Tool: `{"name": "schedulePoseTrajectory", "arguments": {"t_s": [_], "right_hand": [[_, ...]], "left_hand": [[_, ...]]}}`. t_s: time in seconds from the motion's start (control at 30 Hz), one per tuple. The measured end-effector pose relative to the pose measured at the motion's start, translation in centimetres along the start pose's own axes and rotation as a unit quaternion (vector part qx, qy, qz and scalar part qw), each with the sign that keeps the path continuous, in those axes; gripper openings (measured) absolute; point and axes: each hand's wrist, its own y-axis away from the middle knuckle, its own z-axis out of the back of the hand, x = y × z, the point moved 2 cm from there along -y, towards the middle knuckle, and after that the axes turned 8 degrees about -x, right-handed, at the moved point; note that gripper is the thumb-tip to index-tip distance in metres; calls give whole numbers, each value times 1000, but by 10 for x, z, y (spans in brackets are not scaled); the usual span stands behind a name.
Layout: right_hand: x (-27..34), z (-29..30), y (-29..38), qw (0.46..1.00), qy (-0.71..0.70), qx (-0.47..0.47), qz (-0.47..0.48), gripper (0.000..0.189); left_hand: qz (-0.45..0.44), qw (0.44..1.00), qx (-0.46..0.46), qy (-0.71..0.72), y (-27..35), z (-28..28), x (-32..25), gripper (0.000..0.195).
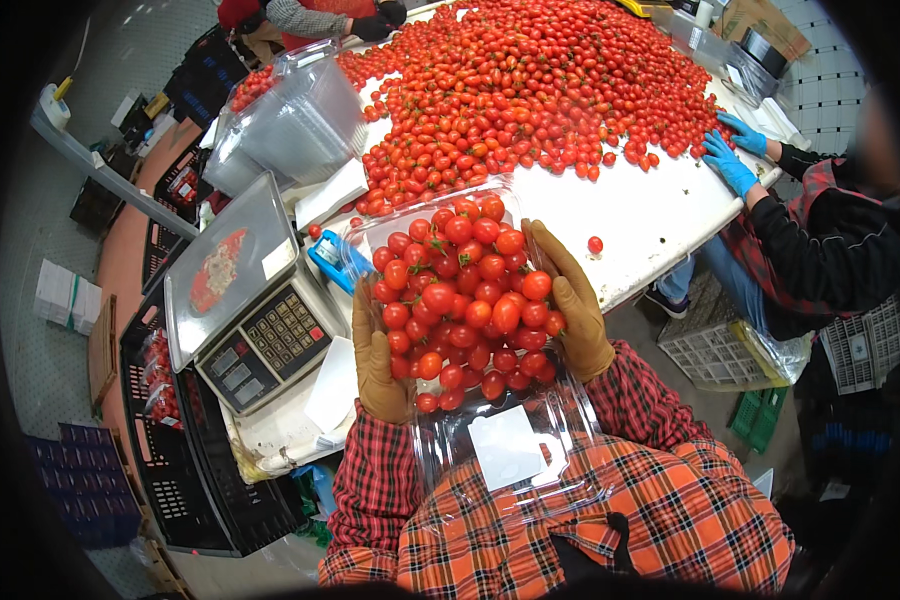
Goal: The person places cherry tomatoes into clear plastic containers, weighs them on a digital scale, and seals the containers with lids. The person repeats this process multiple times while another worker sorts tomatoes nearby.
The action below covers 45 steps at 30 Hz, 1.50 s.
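Between my two hands is a clear plastic clamshell box (435, 206) heaped with red cherry tomatoes (465, 300), some with green stems. My left hand (381, 360), in a tan glove, grips the box's left side. On the right side my right hand (579, 322), gloved alike, holds it with the thumb along the wall. The hinged lid (450, 435) hangs open towards my body and bears a white label (505, 448). Just left of the box, a blue handheld tool (334, 259) lies on the table, partly hidden by the box.
A digital scale (259, 341) with a metal pan stands left. Behind it are stacked clear boxes (292, 120). A large tomato pile (525, 82) covers much of the white table (570, 202). Blue-gloved hands (731, 161) of a co-worker touch its right edge; another person's dark-gloved hands (379, 22) are at the far side.
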Motion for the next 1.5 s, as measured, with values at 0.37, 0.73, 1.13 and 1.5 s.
{"name": "schedulePoseTrajectory", "arguments": {"t_s": [0.37,0.73,1.13,1.5], "right_hand": [[13,-1,-3,999,8,47,11,74],[21,1,-2,994,38,54,92,72],[25,0,4,994,27,50,96,71],[31,-10,1,994,24,51,94,80]], "left_hand": [[-23,999,38,-5,-2,-10,-5,92],[-94,991,94,-13,-9,-24,-17,76],[-125,991,25,-30,1,-27,-22,84],[-58,995,33,76,2,-36,-39,60]]}}
